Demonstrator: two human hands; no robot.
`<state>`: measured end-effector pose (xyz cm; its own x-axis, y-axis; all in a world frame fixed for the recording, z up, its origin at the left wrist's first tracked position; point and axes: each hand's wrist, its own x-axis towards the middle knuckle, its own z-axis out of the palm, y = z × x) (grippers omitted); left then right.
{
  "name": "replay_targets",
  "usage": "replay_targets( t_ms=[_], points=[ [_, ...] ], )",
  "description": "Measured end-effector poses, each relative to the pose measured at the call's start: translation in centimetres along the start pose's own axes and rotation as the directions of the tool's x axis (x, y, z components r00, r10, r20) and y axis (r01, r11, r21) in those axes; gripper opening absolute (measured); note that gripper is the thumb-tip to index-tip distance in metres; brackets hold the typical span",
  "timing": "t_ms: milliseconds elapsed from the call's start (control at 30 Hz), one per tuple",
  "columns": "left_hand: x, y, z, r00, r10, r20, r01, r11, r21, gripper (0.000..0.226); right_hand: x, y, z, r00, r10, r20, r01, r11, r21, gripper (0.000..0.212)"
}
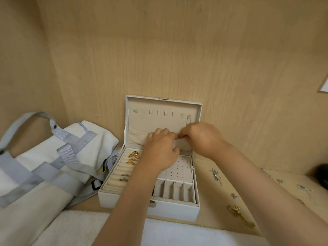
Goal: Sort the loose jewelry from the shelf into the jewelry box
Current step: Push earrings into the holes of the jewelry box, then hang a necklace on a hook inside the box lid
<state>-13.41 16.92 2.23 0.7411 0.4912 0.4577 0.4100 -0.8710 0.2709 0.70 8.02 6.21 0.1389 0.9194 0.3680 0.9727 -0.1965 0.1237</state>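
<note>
A white jewelry box (177, 211) stands open on the wooden shelf, its lid (199, 110) upright with a row of hooks. A thin silver necklace (188, 119) hangs from the rightmost hook. My left hand (159, 150) and my right hand (198, 137) meet at the lid's fabric pocket (136, 137), fingers curled and pinching at its edge; what they pinch is hidden. Gold rings (133, 158) and silver rings (124, 177) sit in the ring rolls at the box's left. Loose silver pieces (215, 175) and a gold chain (237, 211) lie on the shelf to the right.
A white and grey canvas bag (44, 166) lies left of the box. A white fluffy cloth (177, 233) covers the front edge. A dark object (321, 173) sits at far right. The shelf's wooden back wall (159, 50) rises right behind the lid.
</note>
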Motion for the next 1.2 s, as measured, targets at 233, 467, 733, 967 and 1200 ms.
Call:
replay_targets(
  t_ms=[233, 467, 733, 967, 1200],
  points=[
    [0.2, 0.6, -0.2, 1.000, 0.021, 0.002, -0.022, 0.999, 0.032, 0.043, -5.6, 2.3, -1.3, 0.957, 0.269, -0.105, -0.209, 0.897, 0.390, 0.020],
    [-0.2, 5.5, -0.1, 0.976, 0.216, 0.018, -0.214, 0.974, -0.078, 0.029, -10.0, 5.3, 1.2, 0.862, 0.360, 0.356, -0.447, 0.872, 0.201, 0.022],
    [0.8, 9.6, 4.1, 0.933, 0.172, 0.317, -0.175, 0.984, -0.019, 0.019, -11.4, 6.6, 3.3, 0.811, 0.354, 0.466, -0.509, 0.820, 0.262, 0.009],
    [2.9, 11.1, 7.5, 0.841, 0.123, 0.527, -0.097, 0.992, -0.077, 0.021, -12.3, 8.0, 3.2, 0.783, 0.309, 0.540, -0.506, 0.821, 0.265, 0.019],
    [2.9, 11.2, 8.6, 0.869, 0.149, 0.472, -0.075, 0.982, -0.171, 0.007, -12.6, 9.5, 2.1, 0.838, 0.290, 0.463, -0.505, 0.732, 0.456, 0.022]
  ],
)
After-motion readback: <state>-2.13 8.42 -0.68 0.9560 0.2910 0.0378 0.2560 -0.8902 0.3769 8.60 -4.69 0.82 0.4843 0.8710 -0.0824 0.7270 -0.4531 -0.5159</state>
